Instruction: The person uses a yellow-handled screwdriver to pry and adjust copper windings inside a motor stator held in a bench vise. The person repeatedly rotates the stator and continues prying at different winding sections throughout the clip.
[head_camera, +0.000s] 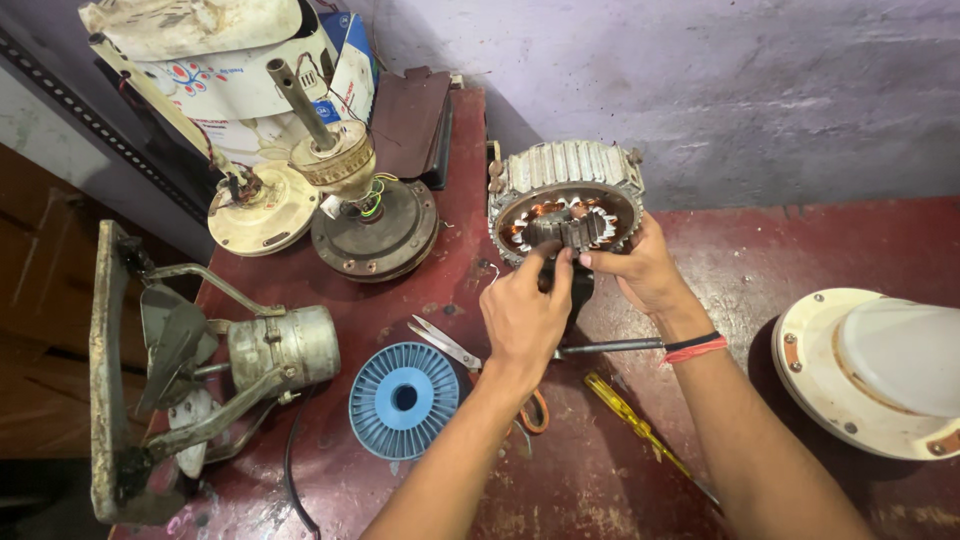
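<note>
both hands on the motor stator (566, 200): left hand (524, 318) fingers pinching its core, right hand (645, 268) fingers gripping the rim, above the table (780, 250).

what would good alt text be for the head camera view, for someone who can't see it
Two bare hands, left hand and right hand, grip a ribbed metal motor stator with copper windings on a worn red table. Around it lie scissors, a blue spool, a yellow screwdriver and fan motor parts.
</note>
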